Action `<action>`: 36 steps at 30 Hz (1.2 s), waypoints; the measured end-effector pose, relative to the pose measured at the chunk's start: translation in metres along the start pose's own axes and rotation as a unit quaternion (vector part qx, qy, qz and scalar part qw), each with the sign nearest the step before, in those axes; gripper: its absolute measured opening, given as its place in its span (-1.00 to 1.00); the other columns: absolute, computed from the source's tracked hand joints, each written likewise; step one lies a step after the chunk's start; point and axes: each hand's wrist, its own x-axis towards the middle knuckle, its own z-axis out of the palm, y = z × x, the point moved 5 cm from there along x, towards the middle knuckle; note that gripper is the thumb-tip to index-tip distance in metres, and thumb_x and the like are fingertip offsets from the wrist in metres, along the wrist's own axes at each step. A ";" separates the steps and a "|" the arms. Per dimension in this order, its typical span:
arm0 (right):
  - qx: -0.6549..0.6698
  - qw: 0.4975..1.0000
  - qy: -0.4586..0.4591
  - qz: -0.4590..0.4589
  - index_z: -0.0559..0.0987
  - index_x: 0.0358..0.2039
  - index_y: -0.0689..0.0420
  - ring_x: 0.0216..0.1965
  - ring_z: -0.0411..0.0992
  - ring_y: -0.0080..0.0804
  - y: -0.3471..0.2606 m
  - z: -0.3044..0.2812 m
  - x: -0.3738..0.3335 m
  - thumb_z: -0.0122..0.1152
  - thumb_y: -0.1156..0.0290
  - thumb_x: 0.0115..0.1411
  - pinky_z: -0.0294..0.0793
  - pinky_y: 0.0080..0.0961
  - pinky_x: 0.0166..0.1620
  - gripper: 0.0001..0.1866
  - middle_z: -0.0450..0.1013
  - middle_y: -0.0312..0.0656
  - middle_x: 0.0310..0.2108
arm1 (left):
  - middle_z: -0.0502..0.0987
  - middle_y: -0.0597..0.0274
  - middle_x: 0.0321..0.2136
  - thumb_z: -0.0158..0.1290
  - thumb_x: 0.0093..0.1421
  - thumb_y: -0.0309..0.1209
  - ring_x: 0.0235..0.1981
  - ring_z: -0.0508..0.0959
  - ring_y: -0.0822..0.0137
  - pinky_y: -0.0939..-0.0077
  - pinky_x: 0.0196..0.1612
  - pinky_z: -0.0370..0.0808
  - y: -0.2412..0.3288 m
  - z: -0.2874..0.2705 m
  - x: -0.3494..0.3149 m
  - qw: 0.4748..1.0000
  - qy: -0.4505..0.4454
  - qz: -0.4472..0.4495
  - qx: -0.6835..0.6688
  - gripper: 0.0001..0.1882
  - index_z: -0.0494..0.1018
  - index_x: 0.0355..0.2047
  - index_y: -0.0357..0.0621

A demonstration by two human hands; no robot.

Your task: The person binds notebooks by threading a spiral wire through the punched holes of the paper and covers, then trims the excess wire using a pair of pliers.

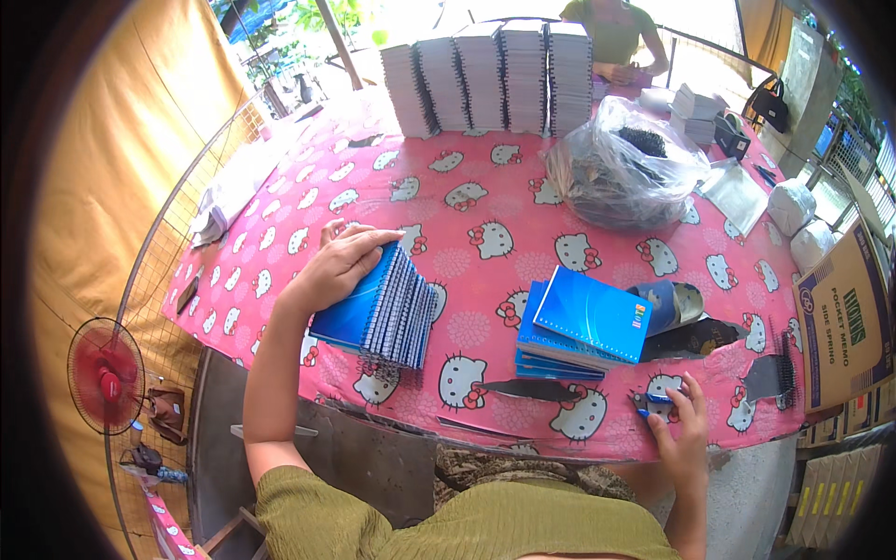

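My left hand (347,263) is curled over the top of a row of blue spiral notebooks (392,313), holding them together with their coils toward the right. In my right hand (684,425), close to the table's front edge, are small pliers (657,399) with blue handles; their dark jaws point left. Between the two hands lies an uneven pile of blue notebooks (591,315). Punched holes run along the near edge of the top one, and no coil shows there.
Tall stacks of coil-bound books (485,79) stand at the far side, near another person in a green top. A clear plastic bag (625,168) of dark coils sits right of centre. A cardboard box (845,317) stands at the right edge. The pink tablecloth (467,327) has torn patches.
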 end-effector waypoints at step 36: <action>0.438 0.835 -0.208 0.261 0.34 0.01 0.28 -0.30 0.55 -0.41 -0.002 0.055 0.127 0.19 0.21 0.25 0.63 -0.47 -0.27 -0.53 0.48 -0.13 -0.22 | 0.42 -0.03 -0.04 0.36 -0.04 -0.34 0.01 0.43 0.19 0.30 0.06 0.42 0.104 0.219 0.058 0.629 -0.033 -0.144 -0.763 -0.17 0.19 0.15 -0.40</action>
